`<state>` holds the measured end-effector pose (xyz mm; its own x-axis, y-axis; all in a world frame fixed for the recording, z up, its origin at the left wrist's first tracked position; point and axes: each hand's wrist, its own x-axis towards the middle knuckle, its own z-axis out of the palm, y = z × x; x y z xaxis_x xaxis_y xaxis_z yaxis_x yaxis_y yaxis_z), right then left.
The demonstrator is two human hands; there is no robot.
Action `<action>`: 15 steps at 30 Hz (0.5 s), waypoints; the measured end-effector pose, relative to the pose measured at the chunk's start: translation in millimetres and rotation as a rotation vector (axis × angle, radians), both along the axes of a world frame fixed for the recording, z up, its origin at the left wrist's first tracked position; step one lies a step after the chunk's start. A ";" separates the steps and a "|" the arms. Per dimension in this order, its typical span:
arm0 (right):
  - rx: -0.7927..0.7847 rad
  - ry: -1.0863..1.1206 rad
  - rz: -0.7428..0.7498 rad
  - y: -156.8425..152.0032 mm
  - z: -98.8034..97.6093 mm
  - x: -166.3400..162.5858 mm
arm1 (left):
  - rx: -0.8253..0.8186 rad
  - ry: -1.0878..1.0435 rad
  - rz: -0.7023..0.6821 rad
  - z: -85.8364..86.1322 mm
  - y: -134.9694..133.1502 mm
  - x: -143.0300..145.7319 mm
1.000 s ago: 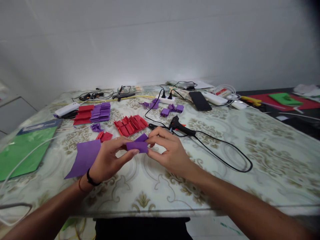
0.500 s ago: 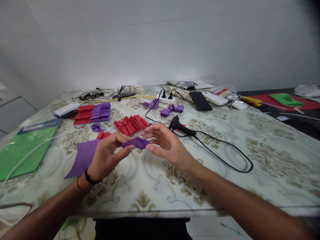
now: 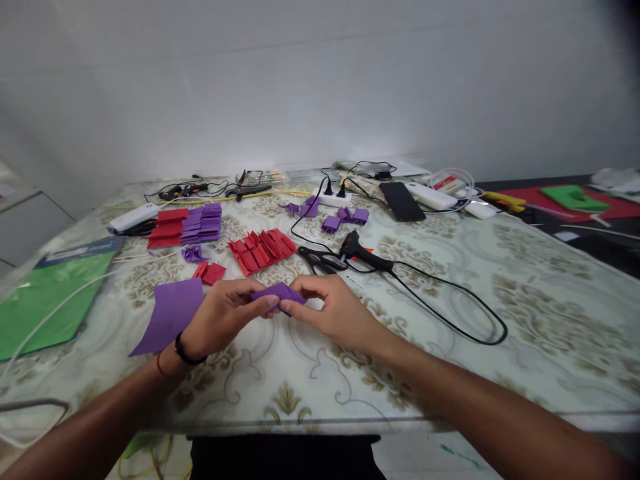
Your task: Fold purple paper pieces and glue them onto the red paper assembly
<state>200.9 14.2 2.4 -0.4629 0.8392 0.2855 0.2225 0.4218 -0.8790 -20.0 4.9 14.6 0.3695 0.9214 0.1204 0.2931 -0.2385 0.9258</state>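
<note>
A small folded purple paper piece [image 3: 278, 294] is pinched between both hands just above the patterned table [image 3: 450, 293]. My left hand [image 3: 225, 317] grips its left end with thumb and fingers closed. My right hand [image 3: 330, 308] pinches its right end. A flat purple paper sheet [image 3: 169, 313] lies just left of my left wrist. Black scissors [image 3: 320, 259] lie on the table right behind my hands.
A black glue gun [image 3: 361, 251] with a looping cord lies behind the right hand. Folded red pieces [image 3: 263, 249] and stacks of red and purple paper [image 3: 193, 225] sit at the back left. A green sheet [image 3: 43, 303] is far left; a power strip [image 3: 331, 198] and phone [image 3: 400, 201] are at the back.
Both hands have lowered towards the table and closed in on the purple piece, which now looks more folded. The right fingers, spread half a second ago, now pinch it. The scissors are uncovered.
</note>
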 end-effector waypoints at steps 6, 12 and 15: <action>-0.022 0.019 0.028 -1.9 4.5 1.2 | 0.141 0.126 -0.005 -0.3 -3.9 0.5; -0.003 -0.021 0.117 0.0 1.9 1.8 | 0.237 0.156 -0.054 0.3 -5.6 -1.9; 0.020 -0.044 0.123 0.2 2.5 2.4 | 0.223 0.128 -0.065 1.7 -4.6 -1.6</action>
